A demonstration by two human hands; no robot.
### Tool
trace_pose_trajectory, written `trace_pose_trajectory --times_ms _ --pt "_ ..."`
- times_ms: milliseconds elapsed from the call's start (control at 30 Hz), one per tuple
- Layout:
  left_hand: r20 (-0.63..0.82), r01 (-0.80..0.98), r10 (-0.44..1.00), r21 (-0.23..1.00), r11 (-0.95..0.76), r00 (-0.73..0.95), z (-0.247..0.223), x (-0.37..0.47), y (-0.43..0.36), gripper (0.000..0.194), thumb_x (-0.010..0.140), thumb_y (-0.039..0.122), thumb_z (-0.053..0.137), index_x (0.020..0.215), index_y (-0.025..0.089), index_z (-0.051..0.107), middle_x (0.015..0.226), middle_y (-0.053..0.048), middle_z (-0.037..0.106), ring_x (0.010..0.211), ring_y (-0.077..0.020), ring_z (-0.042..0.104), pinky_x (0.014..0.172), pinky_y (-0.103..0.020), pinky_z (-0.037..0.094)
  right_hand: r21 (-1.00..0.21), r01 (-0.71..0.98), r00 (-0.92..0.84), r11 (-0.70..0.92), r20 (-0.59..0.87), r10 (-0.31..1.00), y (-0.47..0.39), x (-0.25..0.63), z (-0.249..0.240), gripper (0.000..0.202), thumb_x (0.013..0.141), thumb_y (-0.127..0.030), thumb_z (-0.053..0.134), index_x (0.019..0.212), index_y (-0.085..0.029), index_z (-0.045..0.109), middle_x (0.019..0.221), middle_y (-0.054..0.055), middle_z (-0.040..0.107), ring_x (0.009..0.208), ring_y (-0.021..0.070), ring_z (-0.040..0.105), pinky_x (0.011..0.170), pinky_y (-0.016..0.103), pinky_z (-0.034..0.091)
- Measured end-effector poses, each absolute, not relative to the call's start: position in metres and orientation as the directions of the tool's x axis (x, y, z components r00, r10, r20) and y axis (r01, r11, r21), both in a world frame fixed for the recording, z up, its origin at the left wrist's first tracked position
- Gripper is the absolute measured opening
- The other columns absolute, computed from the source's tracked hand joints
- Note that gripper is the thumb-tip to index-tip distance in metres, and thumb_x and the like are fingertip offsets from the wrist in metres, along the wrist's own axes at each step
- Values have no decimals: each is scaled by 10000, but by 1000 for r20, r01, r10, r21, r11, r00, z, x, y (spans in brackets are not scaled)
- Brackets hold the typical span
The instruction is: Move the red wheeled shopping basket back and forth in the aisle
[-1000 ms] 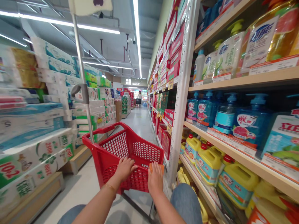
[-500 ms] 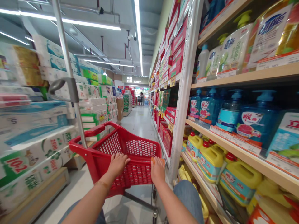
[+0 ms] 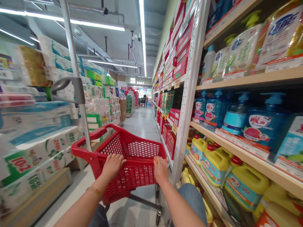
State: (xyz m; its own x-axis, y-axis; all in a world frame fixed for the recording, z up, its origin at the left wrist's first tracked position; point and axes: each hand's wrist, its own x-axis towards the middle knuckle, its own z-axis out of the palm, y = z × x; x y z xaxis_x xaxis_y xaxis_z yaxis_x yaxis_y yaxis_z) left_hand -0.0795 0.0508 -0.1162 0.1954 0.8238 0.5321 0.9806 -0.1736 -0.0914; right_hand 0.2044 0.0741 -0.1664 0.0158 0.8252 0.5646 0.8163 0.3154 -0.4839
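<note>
A red plastic shopping cart (image 3: 142, 173) with perforated sides stands turned sideways in front of me. Its push handle and a tall metal pole (image 3: 74, 56) with a grey loop (image 3: 79, 90) are on its left. My left hand (image 3: 114, 164) is closed over the near top rim, left of its middle. Near the right end of that rim, my right hand (image 3: 161, 169) is closed too. A small orange piece (image 3: 156, 160) shows beside the right fingers; its kind is unclear. The part of the basket floor behind the near wall is hidden.
Close on the right rises a shelf post (image 3: 189, 82), with shelves of blue pump bottles (image 3: 258, 119) and yellow jugs (image 3: 246, 186). Stacked tissue packs (image 3: 35, 157) line the left. Between them the tiled aisle (image 3: 138, 124) runs back towards a seated person (image 3: 143, 99).
My left hand has shifted slightly left along the cart rim. The view has turned a little, so cart and shelves sit slightly further right. Both hands still hold the rim.
</note>
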Motion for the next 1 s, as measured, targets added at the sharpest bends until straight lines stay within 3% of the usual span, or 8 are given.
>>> trace_pose_trajectory --times_ms 167,467,600,733,1000 --pt "487 978 849 -81 -191 206 -117 -66 58 387 969 467 303 855 214 573 866 -53 622 910 -238 462 855 -404 266 -498 824 63 268 552 832 82 202 -166 465 961 -322 303 1257 -98 582 1294 171 581 1280 283 458 1093 487 294" --pt "456 964 850 -120 -237 265 -98 -43 41 335 977 356 305 906 214 600 915 -64 637 918 -230 478 841 -384 273 -441 738 -193 511 587 786 64 146 -151 429 960 -290 379 1343 -150 512 1396 102 507 1333 210 398 1129 419 260" --pt "547 981 820 -175 -88 171 -89 -54 31 367 970 366 304 889 191 616 912 -98 626 919 -250 484 895 -415 272 -455 775 -118 439 578 808 76 183 -153 447 957 -314 377 1332 -122 526 1388 129 509 1337 238 394 1132 439 257" --pt "541 981 829 -186 -48 143 -86 -48 32 331 958 314 327 921 185 629 920 -109 637 935 -262 502 917 -436 271 -494 784 -66 375 535 842 79 178 -147 432 954 -292 374 1301 -109 555 1353 144 540 1319 263 418 1125 459 259" --pt "525 983 835 -157 -97 166 -79 -20 27 343 957 300 326 892 174 639 874 -105 657 904 -257 535 898 -421 292 -529 619 -223 581 591 775 57 107 -132 469 966 -310 379 1394 -129 448 1453 118 432 1380 220 326 1137 441 250"
